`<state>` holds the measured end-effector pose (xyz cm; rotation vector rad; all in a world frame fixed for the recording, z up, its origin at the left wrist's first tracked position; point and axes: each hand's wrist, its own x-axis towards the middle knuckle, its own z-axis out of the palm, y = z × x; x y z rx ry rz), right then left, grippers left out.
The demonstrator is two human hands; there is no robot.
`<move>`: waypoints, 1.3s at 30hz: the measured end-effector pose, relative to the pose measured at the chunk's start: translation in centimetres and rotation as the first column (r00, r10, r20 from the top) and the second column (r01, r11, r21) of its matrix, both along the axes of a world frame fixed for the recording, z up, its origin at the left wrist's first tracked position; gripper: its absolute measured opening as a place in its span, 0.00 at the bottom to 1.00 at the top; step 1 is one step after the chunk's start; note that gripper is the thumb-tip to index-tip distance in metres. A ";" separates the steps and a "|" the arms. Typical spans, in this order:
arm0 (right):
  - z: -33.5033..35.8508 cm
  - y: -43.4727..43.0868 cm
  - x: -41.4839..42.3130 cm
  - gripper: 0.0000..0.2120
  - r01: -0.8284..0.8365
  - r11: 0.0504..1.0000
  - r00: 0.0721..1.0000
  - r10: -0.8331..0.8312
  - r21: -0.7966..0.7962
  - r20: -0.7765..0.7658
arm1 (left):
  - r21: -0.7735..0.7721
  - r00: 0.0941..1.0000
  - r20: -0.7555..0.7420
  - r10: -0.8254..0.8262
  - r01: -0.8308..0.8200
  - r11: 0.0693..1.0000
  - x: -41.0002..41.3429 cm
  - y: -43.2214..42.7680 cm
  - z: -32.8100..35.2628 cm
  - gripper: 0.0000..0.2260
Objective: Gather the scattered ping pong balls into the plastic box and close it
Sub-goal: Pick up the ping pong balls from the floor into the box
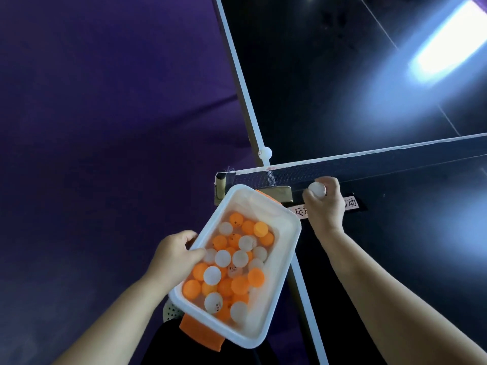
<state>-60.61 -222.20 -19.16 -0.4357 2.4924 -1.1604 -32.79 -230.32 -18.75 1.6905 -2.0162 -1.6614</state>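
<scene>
Left hand grips box rim (at table edge); right hand pinches ball

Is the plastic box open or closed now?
Open. No lid covers the plastic box; the balls inside show plainly.

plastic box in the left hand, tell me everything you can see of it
The plastic box is a white, translucent rectangular tub with rounded corners and a thick rim, open-topped, no lid on it. Orange latch flaps hang at both short ends. It holds orange and white ping pong balls. The left hand grips its long left side, thumb over the rim, holding it tilted in the air beside the table, near the net post.
</scene>
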 end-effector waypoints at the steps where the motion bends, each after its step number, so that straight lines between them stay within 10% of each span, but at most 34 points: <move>1: 0.7 0.4 1.0 0.13 -0.013 0.997 1.000 0.013 -0.071 -0.002 | -0.003 1.000 -0.004 -0.013 0.013 1.000 0.0 -0.2 0.1 0.04; 7: 3.5 2.2 8.4 0.08 -0.145 0.956 0.962 0.196 -0.254 0.189 | 0.039 0.995 -0.069 -0.077 0.080 0.996 0.9 -1.5 0.8 0.04; 15: 4.9 0.5 14.7 0.09 0.095 0.941 0.966 -0.008 -0.324 0.259 | 0.088 0.986 -0.124 -0.111 0.122 0.989 6.2 -4.0 1.2 0.04; 39: 8.9 -11.6 19.4 0.09 -0.024 0.934 0.999 0.039 -0.356 0.035 | -0.098 0.967 -0.089 0.241 -0.249 0.964 16.6 -15.8 3.3 0.01</move>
